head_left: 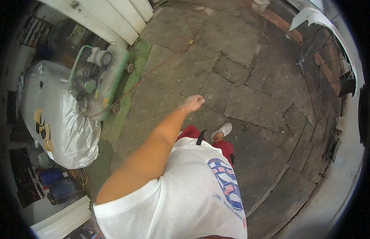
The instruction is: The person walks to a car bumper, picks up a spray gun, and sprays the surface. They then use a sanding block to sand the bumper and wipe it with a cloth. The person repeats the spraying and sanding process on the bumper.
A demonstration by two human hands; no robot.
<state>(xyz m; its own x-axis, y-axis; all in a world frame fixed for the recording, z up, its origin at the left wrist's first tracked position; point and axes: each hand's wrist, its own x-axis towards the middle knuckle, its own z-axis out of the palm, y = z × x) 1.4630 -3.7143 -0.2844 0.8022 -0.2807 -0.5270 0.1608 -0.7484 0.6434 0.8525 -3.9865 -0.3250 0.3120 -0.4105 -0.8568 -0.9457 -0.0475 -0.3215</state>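
Note:
My left hand point(193, 103) reaches forward over the floor at the middle of the view, its fingers curled in. Whether anything small sits inside those fingers is hidden. It touches nothing around it that I can see. Below it show my red shorts point(226, 152) and one light grey clog point(222, 131) on the floor. My right hand is out of sight. To the left stands a dusty green air compressor point(113, 75) on small wheels, with a red hose point(151, 72) running from it.
Worn, ribbed mats point(252, 105) cover the floor, with raised edges. A silver-covered bulky object point(73, 139) is beside the compressor. Blue containers point(59, 187) lie at lower left. White panels point(125, 24) stand far left. At right, a white curved panel point(330, 23) rests on a thin metal stand point(302, 61).

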